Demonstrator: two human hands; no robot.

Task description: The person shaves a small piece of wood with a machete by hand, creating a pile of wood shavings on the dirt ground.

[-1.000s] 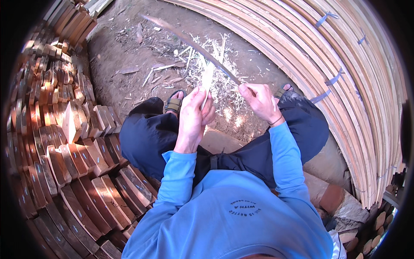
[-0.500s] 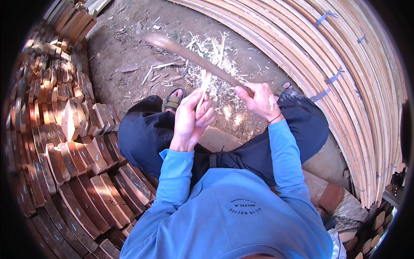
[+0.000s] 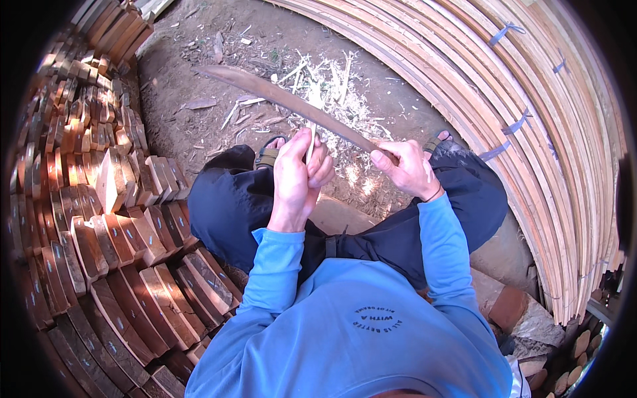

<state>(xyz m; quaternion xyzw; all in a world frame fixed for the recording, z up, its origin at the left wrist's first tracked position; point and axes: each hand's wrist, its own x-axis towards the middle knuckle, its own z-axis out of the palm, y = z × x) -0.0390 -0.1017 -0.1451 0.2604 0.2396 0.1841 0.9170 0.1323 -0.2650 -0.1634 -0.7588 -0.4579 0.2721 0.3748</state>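
My right hand (image 3: 406, 167) is closed round the handle end of a long machete (image 3: 275, 95). Its brownish blade slants up to the far left, with the tip over the bare ground. My left hand (image 3: 296, 176) pinches a thin pale strip of wood or bamboo (image 3: 310, 144) that points away from me. The strip's far end meets the near edge of the blade, and I cannot tell whether they touch. My fingers hide the strip's lower part. Beneath the blade lies a heap of pale shavings (image 3: 338, 89).
Stacked brown wooden blocks (image 3: 136, 298) rise along my left side. Long pale wood strips (image 3: 458, 73), bundled with blue ties (image 3: 514, 125), curve along the right. My knees are spread, and sandalled feet (image 3: 267, 158) rest near the shavings. Stones and a brick (image 3: 509, 310) lie at lower right.
The machete has come down nearer to my left hand, and its blade is no longer blurred. My right hand has shifted slightly right and toward me. The left still pinches the strip.
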